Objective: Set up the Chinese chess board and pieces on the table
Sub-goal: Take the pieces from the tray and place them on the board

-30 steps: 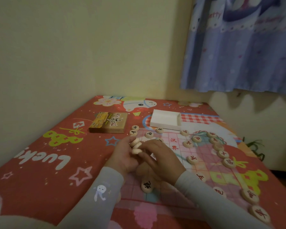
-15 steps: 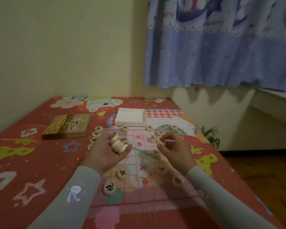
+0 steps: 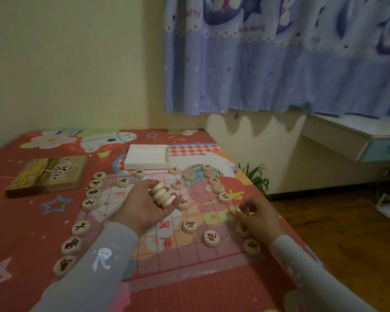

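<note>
L hand point(image 3: 149, 208) palm-up over board point(image 3: 189, 251), fingers curled round a row of ~5 pieces point(image 3: 163, 194). R hand point(image 3: 256, 216) at board's right edge, pinching one red-marked piece point(image 3: 242, 208). Other pieces lie along both board sides.

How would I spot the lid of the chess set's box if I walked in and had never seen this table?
Start at the red cartoon tablecloth and find the pale gridded chess board in its middle. Look past the board's left edge, beyond the column of black-lettered pieces: the box lid lies flat there. It is brown and yellow with printed writing, unlike the plain white tray at the board's far edge.
</note>
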The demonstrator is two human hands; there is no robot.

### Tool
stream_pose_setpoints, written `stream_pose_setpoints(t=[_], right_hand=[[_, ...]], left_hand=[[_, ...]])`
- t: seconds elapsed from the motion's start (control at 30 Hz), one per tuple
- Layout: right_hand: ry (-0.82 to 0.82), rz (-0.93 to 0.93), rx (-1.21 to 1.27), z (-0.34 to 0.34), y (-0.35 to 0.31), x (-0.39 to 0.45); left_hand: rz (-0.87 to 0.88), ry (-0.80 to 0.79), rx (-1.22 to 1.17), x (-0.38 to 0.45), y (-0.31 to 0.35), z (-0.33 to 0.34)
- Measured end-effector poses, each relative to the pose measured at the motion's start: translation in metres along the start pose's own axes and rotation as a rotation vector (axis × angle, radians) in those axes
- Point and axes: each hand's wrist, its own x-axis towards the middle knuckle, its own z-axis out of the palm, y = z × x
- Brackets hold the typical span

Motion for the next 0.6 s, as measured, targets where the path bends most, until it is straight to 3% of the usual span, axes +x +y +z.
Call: stream_pose_setpoints(t=[0.33,0.6], right_hand=[[-0.133,-0.013,-0.247,0.009,-0.01,0.002],[-0.07,-0.169,0.072,0.015,-0.054,0.008]], left_hand=[[-0.023,-0.022,0.022,-0.001,-0.005,-0.001],[-0.057,0.005,0.111,-0.011,-0.013,0.014]])
